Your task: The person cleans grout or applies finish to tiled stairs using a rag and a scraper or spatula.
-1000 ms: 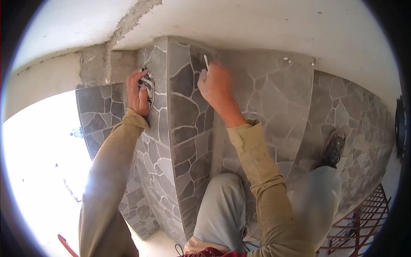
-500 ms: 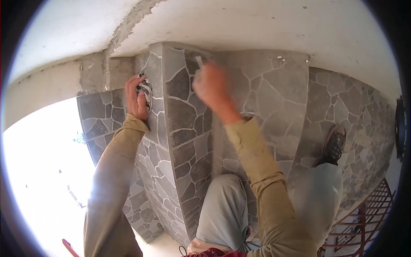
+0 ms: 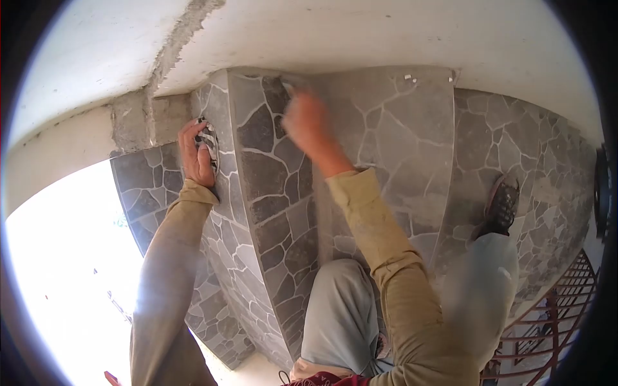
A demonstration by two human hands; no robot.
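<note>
My left hand (image 3: 195, 156) grips a dark tool with pale stripes (image 3: 208, 145) and presses it flat against the stone-patterned tile (image 3: 264, 180) near the pillar's corner. My right hand (image 3: 308, 122) is blurred; it is closed on a small pale tool (image 3: 288, 89) whose tip touches the top of the tiled face, just under the white ceiling (image 3: 360, 35). Both arms wear tan sleeves. What the pale tool is I cannot make out.
A bare cement patch (image 3: 138, 119) sits above the tiles at left. My knee in grey trousers (image 3: 335, 309) and a shoe (image 3: 501, 207) rest against the tiled wall. A red metal grille (image 3: 553, 328) lies at lower right. Bright glare fills the lower left.
My right hand has shifted left and slightly up along the top of the tiles and is now blurred. My left hand with its tool stays pressed at the corner.
</note>
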